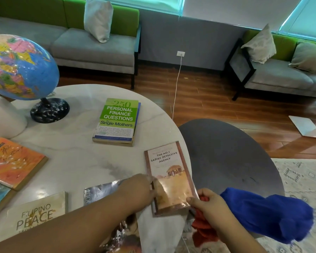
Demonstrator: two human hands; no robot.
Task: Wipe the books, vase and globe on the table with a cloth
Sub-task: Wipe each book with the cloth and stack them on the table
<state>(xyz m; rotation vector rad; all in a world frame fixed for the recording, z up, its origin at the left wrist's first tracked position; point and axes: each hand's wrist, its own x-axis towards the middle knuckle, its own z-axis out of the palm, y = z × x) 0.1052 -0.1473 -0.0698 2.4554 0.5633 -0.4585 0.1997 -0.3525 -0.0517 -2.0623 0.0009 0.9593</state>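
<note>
two hands are busy with one book. the left hand (140, 189) holds the brown book (169, 172) by its left side, with its fingers (152, 189) curled round that edge. the right hand (208, 201) has its fingers shut tight round a bunched red cloth (202, 227), and its thumb sits on the book's near right corner. the brown book is at the near right edge of the white worktop (77, 154), and its near end pokes out over the side.

i think the step now is wiping this book. to do it well, the left hand should hold the book firm so it does not slide off the edge. the cloth is all scrunched up, so it would help to spread it flatter. then rub it along the shiny cover in long strokes, from one end to the other. do the sides and the back too.

more things wait on the worktop. the green book (117, 121) lies in the middle. the globe (20, 66) stands at the far left, and the white vase (4, 121) is just beside its stand. i cannot tell which of these are clean.
</note>
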